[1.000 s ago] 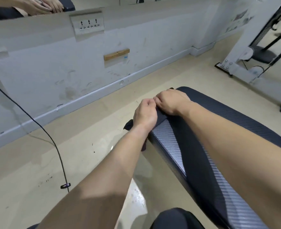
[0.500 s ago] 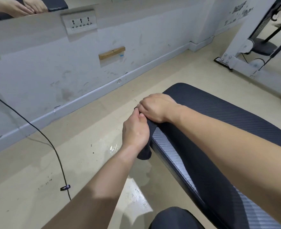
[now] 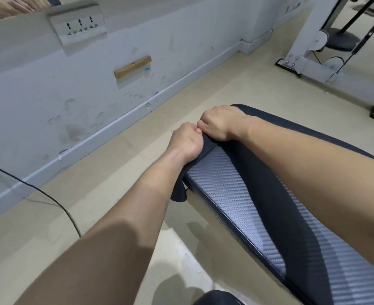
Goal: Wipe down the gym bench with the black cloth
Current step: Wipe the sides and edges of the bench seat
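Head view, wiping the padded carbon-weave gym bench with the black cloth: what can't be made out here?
- Black cloth: mostly covered by the left hand and right hand; its full size is hidden.
- Padded carbon-weave gym bench: its near end runs off the frame, and the right forearm crosses it.
- Whether the bench is wet or dirty: not discernible.

Black cloth (image 3: 205,148): mostly hidden beneath both fists.
Dark carbon-weave padded gym bench (image 3: 230,190): cut off at right and bottom edges.
White machine frame (image 3: 309,62): cropped top right.
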